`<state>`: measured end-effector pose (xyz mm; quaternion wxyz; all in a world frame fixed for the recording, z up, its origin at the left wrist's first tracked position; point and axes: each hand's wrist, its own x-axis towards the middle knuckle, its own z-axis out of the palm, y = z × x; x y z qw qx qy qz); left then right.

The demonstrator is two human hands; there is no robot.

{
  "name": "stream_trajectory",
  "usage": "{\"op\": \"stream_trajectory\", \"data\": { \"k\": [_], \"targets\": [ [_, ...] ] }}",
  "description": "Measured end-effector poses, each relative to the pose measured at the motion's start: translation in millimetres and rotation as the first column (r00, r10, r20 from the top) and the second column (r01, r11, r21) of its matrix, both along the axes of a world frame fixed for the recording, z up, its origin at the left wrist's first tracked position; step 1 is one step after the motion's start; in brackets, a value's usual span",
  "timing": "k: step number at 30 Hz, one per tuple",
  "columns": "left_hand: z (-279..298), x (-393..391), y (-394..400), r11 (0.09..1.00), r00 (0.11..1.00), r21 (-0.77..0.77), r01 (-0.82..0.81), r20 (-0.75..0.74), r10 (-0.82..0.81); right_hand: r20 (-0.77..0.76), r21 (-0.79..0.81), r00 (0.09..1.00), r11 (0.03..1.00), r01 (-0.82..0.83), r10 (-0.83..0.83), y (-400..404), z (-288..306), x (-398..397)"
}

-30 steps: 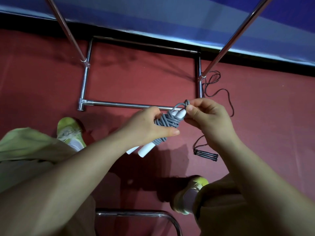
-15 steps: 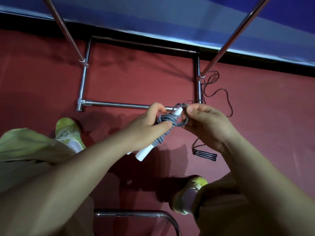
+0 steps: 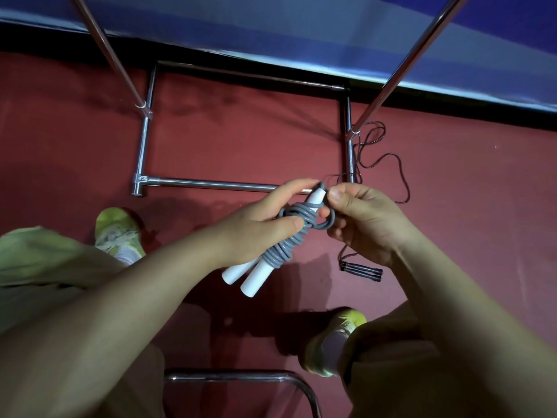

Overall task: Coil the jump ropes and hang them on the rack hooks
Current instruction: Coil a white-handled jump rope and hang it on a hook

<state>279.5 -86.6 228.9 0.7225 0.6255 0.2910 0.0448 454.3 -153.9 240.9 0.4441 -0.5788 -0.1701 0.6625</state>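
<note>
We note a dark red floor (image 3: 241, 140) under both hands, matte, with soft shadows beneath the arms. Beyond the hands a blue wall (image 3: 301, 22) meets it along a black skirting strip. The chrome rack base (image 3: 211, 184) lies on the floor just beyond the hands, its two uprights rising toward the camera on either side.

The left hand (image 3: 256, 227) grips the grey jump rope (image 3: 289, 242) around its wound middle, fingers and thumb curled about the coils. The right hand (image 3: 364, 218) pinches the rope's upper end, thumb and fingers closed on a loop beside the white handle tip. The two white handles (image 3: 250, 276) stick out below the left hand, side by side.

A black jump rope (image 3: 361, 270) lies loose on the floor below and beyond the right hand, its handles together, its cord trailing to the rack's right foot. Green shoes (image 3: 116, 233) stand on the floor beneath the arms. A chrome chair frame (image 3: 241, 377) shows nearest us.
</note>
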Motion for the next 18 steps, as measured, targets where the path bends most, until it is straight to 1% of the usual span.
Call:
{"op": "stream_trajectory", "data": {
  "k": [5,7,9,11,12,13,14,15,18],
  "targets": [
    [1,-3,0,0.971,0.993,-0.239,0.027,0.121,0.002,-0.042,0.003,0.996,0.997,0.076,-0.076,-1,-1,-8],
    [0,-2,0,0.960,0.993,-0.280,0.027,0.118,0.007,-0.047,-0.006,0.995,0.996,0.085,-0.085,-1,-1,-9],
    [1,0,0,0.952,0.993,-0.305,-0.013,0.107,0.048,-0.069,-0.023,0.991,0.993,0.113,-0.114,0,-1,-7],
    [2,1,1,0.940,0.990,-0.332,-0.081,0.085,0.116,-0.146,-0.048,0.974,0.985,0.169,-0.174,1,-2,-2],
    [1,2,1,0.932,0.986,-0.343,-0.117,0.073,0.150,-0.214,-0.047,0.959,0.983,0.180,-0.186,1,-3,1],
    [0,2,2,0.923,0.981,-0.355,-0.149,0.060,0.182,-0.279,-0.036,0.944,0.984,0.172,-0.175,2,-4,3],
    [-1,2,3,0.914,0.977,-0.365,-0.177,0.048,0.209,-0.311,-0.018,0.939,0.989,0.149,-0.147,2,-5,5],
    [-2,1,5,0.905,0.972,-0.375,-0.201,0.040,0.232,-0.309,-0.002,0.944,0.993,0.118,-0.113,1,-4,5],
    [-4,2,6,0.891,0.962,-0.388,-0.234,0.037,0.269,-0.202,0.030,0.976,0.995,0.093,-0.085,-1,-6,3]
  ]
}}
